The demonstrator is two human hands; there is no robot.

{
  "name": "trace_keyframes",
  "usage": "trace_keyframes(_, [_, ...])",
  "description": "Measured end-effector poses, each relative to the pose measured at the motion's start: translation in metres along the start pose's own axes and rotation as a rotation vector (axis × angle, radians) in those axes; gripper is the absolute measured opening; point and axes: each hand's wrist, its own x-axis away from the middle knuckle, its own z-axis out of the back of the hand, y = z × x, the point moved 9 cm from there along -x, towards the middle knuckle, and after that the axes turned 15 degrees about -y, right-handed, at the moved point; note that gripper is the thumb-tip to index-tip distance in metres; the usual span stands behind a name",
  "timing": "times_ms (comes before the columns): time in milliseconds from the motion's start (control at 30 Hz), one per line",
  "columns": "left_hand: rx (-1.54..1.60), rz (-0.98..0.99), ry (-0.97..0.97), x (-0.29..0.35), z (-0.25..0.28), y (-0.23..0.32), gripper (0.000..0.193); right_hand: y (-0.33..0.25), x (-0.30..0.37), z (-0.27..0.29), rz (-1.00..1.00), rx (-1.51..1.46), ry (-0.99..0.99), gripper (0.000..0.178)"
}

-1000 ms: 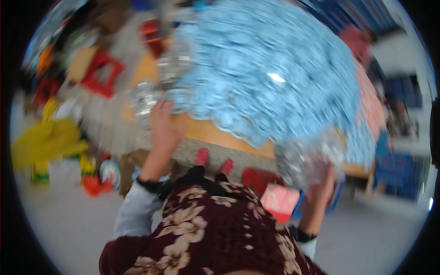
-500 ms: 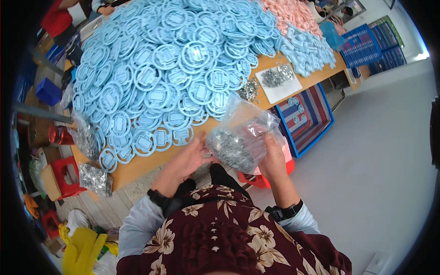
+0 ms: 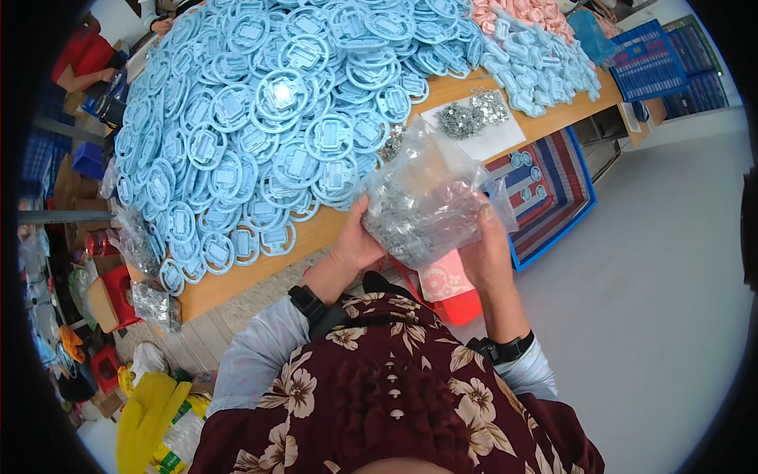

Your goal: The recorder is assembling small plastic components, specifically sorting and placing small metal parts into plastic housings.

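Observation:
Between my two hands, off the table's front edge, hangs a clear plastic bag [image 3: 418, 207] partly filled with small silvery metal pieces. My left hand [image 3: 354, 243] supports its lower left side, thumb up along the plastic. On the right side, my right hand [image 3: 487, 246] grips the bag with the thumb on top; its other fingers are hidden behind the plastic. Just beyond the bag a white sheet [image 3: 491, 142] carries a heap of small metal pieces [image 3: 466, 120]. More loose metal pieces [image 3: 392, 144] lie beside it, partly hidden by the bag.
Round light-blue plastic parts [image 3: 280, 95] are heaped over the wooden table [image 3: 320, 235]. Smaller blue parts [image 3: 537, 67] and pink parts [image 3: 525, 17] lie at the far right. A blue-rimmed crate [image 3: 580, 170] stands right; two filled bags [image 3: 155, 306] sit left. A red stool [image 3: 458, 304] is below the bag.
My left hand has come up against the bag's left side and now holds it. The bag has risen slightly away from me, and the view has shifted a little.

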Motion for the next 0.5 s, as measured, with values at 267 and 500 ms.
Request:
trace_keyframes(267, [-0.072, -0.015, 0.065, -0.023, 0.017, 0.015, 0.061, -0.063, -0.036, 0.042, -0.200, 0.281, -0.099, 0.065])
trace_keyframes(500, [-0.169, 0.083, 0.161, -0.014, 0.030, 0.036, 0.059, -0.036, -0.045, 0.019, -0.374, 0.580, -0.228, 0.036])
